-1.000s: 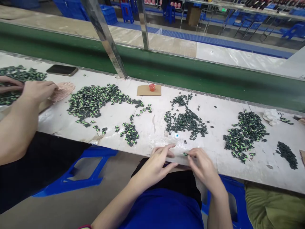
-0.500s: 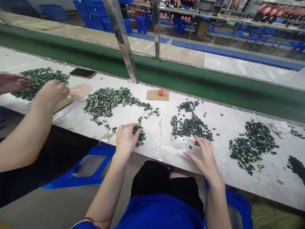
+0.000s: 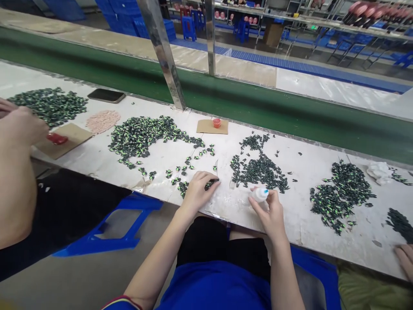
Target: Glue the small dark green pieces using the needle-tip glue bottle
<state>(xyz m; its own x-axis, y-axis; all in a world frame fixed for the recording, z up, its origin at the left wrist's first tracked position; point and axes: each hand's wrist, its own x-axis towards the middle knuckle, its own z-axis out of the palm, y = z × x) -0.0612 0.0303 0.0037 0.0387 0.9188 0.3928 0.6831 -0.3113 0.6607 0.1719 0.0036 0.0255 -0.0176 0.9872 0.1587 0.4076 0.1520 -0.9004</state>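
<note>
My right hand (image 3: 271,215) is closed around a small white bottle (image 3: 260,195) with a blue tip, tilted and just over the table. My left hand (image 3: 200,189) has its thumb and fingers curled around a few small dark pieces (image 3: 211,184) at the table's front half; how many is hidden. Behind my left wrist lie loose dark pieces with bright green marks (image 3: 183,187). They trail off from a large pile of the same pieces (image 3: 142,133). Beyond the bottle spreads a heap of plain dark green, small pieces (image 3: 261,170).
A red cup (image 3: 217,123) stands on a cardboard piece (image 3: 203,126). To the right is another dark-green pile (image 3: 345,193) beside crumpled white tissue (image 3: 379,172). A co-worker's hand (image 3: 24,125) is at left, near a phone (image 3: 106,95); another person's hand (image 3: 405,256) shows at right.
My right hand has taken hold of the white bottle, which stood on the table, and tilted it. My left hand has moved right from the loose pieces. The left co-worker's hands have drawn left.
</note>
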